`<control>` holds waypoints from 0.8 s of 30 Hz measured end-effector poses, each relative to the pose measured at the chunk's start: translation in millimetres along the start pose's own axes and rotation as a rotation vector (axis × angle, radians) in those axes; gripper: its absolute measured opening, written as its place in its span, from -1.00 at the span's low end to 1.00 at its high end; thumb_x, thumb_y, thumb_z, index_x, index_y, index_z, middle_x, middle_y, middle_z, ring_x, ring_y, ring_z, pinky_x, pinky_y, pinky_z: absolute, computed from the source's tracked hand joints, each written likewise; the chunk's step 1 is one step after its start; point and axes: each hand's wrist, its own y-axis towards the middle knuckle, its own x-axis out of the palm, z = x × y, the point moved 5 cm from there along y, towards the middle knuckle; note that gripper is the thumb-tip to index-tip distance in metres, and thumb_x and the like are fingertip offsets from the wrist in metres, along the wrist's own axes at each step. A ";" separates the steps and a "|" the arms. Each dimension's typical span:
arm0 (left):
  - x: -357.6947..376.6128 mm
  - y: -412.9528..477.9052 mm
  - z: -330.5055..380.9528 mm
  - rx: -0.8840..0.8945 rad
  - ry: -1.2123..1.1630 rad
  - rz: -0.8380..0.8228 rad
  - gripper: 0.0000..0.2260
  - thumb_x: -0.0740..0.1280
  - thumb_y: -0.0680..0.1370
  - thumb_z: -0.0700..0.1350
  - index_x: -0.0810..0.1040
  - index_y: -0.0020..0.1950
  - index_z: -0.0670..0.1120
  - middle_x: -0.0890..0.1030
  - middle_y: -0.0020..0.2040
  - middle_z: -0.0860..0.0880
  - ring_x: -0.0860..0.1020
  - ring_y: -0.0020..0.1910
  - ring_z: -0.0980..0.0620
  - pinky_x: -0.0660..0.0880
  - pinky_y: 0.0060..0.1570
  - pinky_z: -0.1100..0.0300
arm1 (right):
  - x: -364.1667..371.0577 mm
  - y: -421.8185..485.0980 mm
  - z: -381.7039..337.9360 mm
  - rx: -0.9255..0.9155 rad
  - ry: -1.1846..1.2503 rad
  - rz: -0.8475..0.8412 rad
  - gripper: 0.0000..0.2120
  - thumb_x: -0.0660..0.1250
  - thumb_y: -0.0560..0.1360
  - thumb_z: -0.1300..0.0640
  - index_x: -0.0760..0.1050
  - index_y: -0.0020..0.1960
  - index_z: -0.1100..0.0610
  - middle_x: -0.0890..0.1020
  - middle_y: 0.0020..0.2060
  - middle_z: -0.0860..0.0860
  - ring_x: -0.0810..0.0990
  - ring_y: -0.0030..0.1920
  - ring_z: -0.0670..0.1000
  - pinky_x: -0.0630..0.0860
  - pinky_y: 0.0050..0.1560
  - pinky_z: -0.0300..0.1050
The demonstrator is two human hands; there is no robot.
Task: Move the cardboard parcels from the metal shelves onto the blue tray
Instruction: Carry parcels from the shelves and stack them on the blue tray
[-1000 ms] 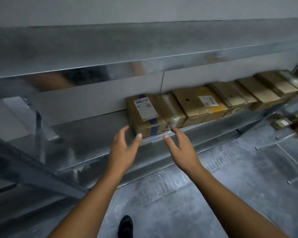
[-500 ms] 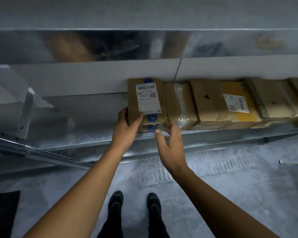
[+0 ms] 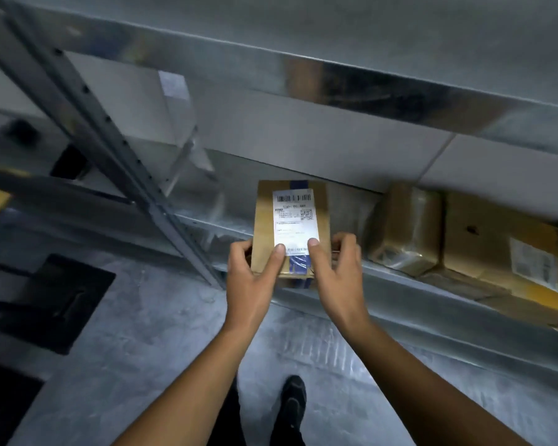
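Gripping labelled parcel (image 3: 290, 220) at metal shelf (image 3: 416, 284) front w/ left hand (image 3: 252, 281) & right hand (image 3: 339, 278), thumbs on top, fingers curled round sides.

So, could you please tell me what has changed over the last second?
The left hand and right hand reached in and gripped the labelled parcel, pulling it forward over the edge of the shelf, away from the wrapped parcel. The other parcels stayed.
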 end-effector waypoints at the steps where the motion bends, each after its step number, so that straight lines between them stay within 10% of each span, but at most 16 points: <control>1: -19.7 -4.2 1.1 0.003 -0.009 0.065 -0.58 0.48 0.44 0.31 0.45 0.15 0.15 0.66 0.08 0.15 0.67 0.03 0.21 0.58 -0.08 0.31 | 15.6 -2.5 -9.1 -0.026 0.015 -0.058 -0.56 0.24 0.48 -0.41 0.34 0.12 -0.10 0.47 0.09 -0.06 0.56 0.08 -0.02 0.61 0.00 0.08; 6: -126.1 -21.3 2.1 0.023 -0.016 0.334 -0.58 0.51 0.47 0.22 0.44 0.22 0.16 0.62 0.18 0.10 0.65 0.10 0.17 0.65 0.05 0.08 | 103.9 -32.3 -66.4 -0.156 0.071 -0.274 -0.59 0.39 0.44 -0.30 0.36 0.12 -0.10 0.50 0.11 -0.03 0.61 0.08 0.02 0.66 -0.08 0.23; 10: -214.2 -35.0 -2.0 0.015 -0.029 0.485 -0.48 0.45 0.45 0.33 0.47 0.37 0.25 0.59 0.26 0.12 0.62 0.18 0.20 0.61 0.14 0.09 | 178.6 -72.2 -113.1 -0.282 0.038 -0.430 -0.43 0.35 0.41 -0.34 0.37 0.35 -0.16 0.42 0.24 -0.12 0.51 0.29 -0.05 0.58 0.22 0.14; 16: -376.4 -43.9 -2.9 0.037 -0.001 0.722 -0.54 0.46 0.52 0.23 0.49 0.39 0.21 0.49 0.23 0.18 0.51 0.13 0.42 0.50 0.04 0.45 | 315.5 -141.7 -195.5 -0.468 0.004 -0.627 -0.47 0.34 0.44 -0.25 0.32 0.37 -0.19 0.39 0.19 -0.22 0.49 0.25 -0.17 0.51 0.29 -0.05; 24: -605.4 -58.5 16.9 0.121 -0.040 0.929 -0.61 0.49 0.55 0.11 0.51 0.35 0.16 0.65 0.21 0.16 0.62 0.17 0.22 0.56 0.22 0.09 | 506.4 -252.9 -315.9 -0.605 0.112 -0.808 -0.37 0.36 0.44 -0.22 0.36 0.45 -0.06 0.40 0.26 -0.11 0.44 0.22 -0.35 0.41 0.11 -0.40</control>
